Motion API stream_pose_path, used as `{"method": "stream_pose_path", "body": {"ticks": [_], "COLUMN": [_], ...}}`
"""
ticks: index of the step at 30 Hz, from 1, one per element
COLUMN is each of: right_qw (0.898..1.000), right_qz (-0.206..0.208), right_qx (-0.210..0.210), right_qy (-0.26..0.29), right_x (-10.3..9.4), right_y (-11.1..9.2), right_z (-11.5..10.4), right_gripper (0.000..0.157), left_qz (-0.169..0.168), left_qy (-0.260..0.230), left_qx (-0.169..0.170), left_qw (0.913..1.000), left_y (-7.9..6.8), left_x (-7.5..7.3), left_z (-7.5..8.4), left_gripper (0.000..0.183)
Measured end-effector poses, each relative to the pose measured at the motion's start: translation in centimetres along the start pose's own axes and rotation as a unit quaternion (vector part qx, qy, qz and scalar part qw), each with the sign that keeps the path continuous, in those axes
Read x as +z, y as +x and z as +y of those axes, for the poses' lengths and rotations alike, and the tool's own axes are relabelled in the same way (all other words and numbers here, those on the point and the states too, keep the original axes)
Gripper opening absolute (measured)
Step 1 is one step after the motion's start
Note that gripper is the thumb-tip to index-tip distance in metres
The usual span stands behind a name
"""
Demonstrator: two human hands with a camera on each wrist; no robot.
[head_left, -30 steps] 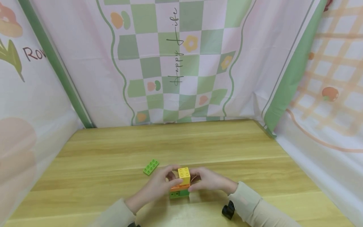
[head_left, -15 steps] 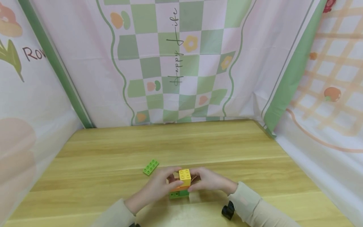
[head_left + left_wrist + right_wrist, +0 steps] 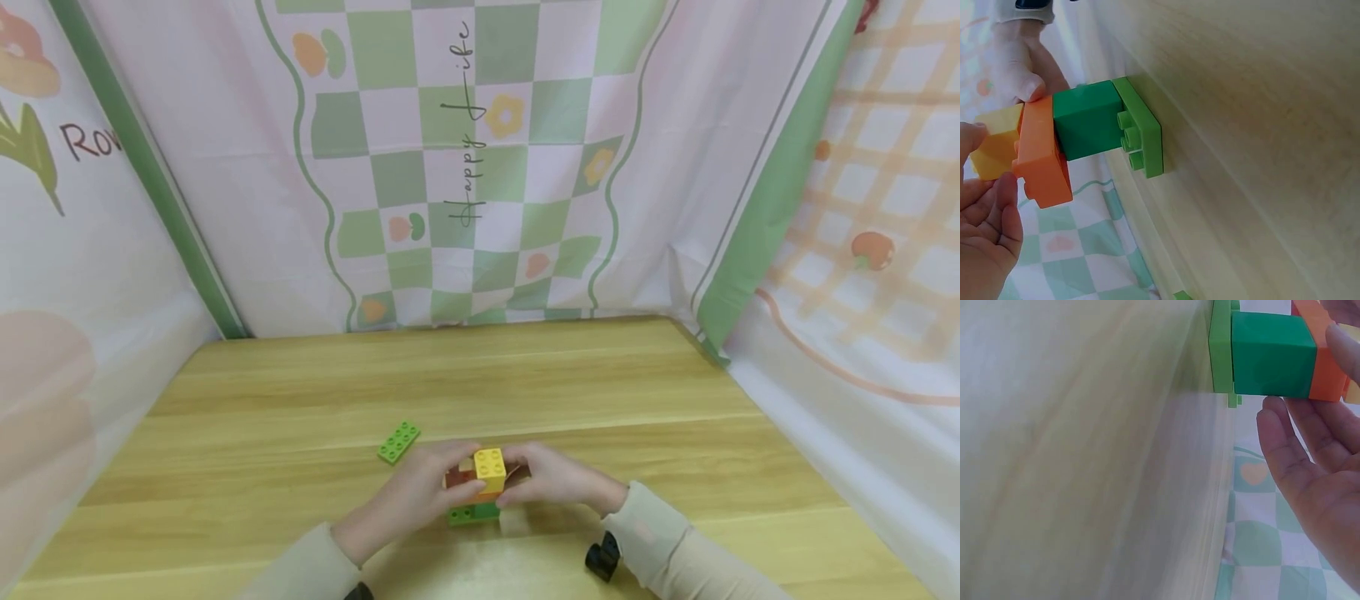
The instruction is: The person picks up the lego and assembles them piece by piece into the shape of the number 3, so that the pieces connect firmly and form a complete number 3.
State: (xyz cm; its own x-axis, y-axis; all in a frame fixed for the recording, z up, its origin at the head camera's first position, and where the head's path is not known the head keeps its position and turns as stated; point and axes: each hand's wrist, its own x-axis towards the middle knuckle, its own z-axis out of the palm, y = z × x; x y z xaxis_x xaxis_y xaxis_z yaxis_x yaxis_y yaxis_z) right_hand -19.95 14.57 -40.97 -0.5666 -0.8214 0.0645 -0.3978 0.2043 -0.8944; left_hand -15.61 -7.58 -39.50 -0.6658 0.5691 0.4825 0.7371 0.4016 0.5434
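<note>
The left hand (image 3: 423,483) has its thumb and fingers clamped on the yellow block (image 3: 490,469), pinching it from two sides. The right hand (image 3: 558,477) grips the orange brick (image 3: 1044,150), its thumb on the near side and its fingers round the far side; those fingers are slightly apart from one another. The yellow block is at the top of a stack, over the right end of the orange brick; whether it is pressed fully down I cannot tell. Under the orange brick is the dark green block (image 3: 1088,119), and the orange brick overhangs it to the left. The dark green block sits on the light green base (image 3: 1144,131), whose bare studs show to its left. The stack is at the near middle of the table (image 3: 585,392); whether the base touches the wood is unclear. A loose plate (image 3: 399,442), also light green, lies studs up beyond the left hand, apart from the stack. Behind the table hangs a checked cloth (image 3: 450,167)
</note>
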Motion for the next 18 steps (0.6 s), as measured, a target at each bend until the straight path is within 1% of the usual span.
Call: {"method": "stream_pose_path", "body": {"ticks": [5, 12, 18], "right_qw": [1.000, 1.000, 1.000], "right_qz": [0.001, -0.004, -0.008], "right_qx": [0.000, -0.002, -0.003], "right_qy": [0.004, 0.000, -0.002], "right_x": [0.06, 0.02, 0.01], "right_y": [0.01, 0.03, 0.02], "right_z": [0.08, 0.31, 0.30], "right_gripper": [0.027, 0.028, 0.028], "left_qz": [0.002, -0.003, -0.006], "left_qy": [-0.002, 0.015, 0.025], "left_qx": [0.021, 0.001, -0.003], "left_qw": [0.9998, 0.9999, 0.9997], "left_y": [-0.08, -0.04, 0.00], "left_x": [-0.03, -0.09, -0.08], "left_z": [-0.03, -0.04, 0.15], "left_gripper": [0.021, 0.019, 0.016]}}
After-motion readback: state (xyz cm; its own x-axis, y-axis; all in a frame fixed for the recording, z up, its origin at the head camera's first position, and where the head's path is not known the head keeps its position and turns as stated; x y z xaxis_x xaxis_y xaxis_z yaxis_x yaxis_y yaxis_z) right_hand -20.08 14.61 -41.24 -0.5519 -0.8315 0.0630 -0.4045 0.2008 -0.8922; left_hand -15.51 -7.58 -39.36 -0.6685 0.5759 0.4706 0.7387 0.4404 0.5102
